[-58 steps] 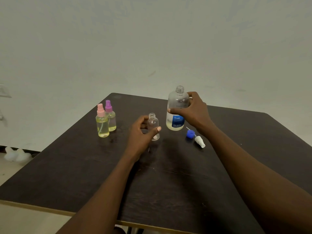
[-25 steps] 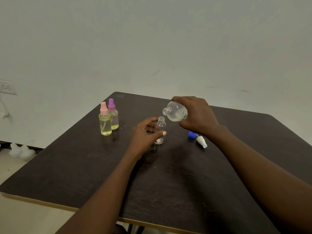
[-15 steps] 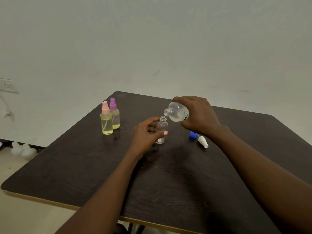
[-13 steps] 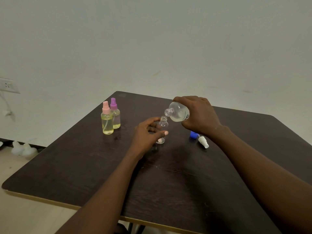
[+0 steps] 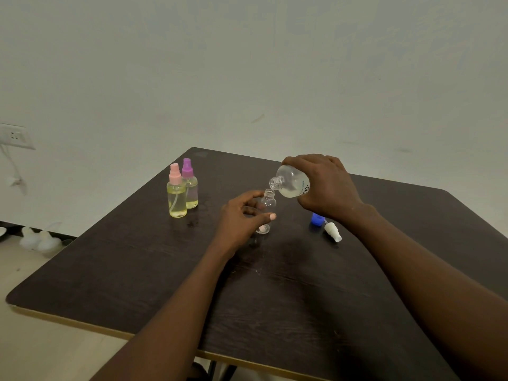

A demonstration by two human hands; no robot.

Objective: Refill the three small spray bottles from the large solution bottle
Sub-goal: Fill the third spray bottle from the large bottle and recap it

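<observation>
My left hand (image 5: 242, 221) grips a small clear spray bottle (image 5: 267, 204) that stands upright and uncapped on the dark table (image 5: 275, 292). My right hand (image 5: 325, 185) holds the large solution bottle (image 5: 288, 182) tipped on its side, its open neck just above and right of the small bottle's mouth. Pale liquid lies in the large bottle's lower side. Two capped small bottles with yellow liquid stand at the left: a pink-capped one (image 5: 176, 196) and a purple-capped one (image 5: 189, 185).
A blue cap (image 5: 316, 218) and a white spray head (image 5: 332, 232) lie on the table right of the small bottle, under my right wrist. A wall socket (image 5: 15, 136) is on the left wall. White objects (image 5: 38, 239) sit on the floor beyond the table's left edge.
My right hand lifted the large bottle off the table, tipped it sideways and brought its neck down close over the small bottle's mouth. My left hand kept its hold on the small bottle.
</observation>
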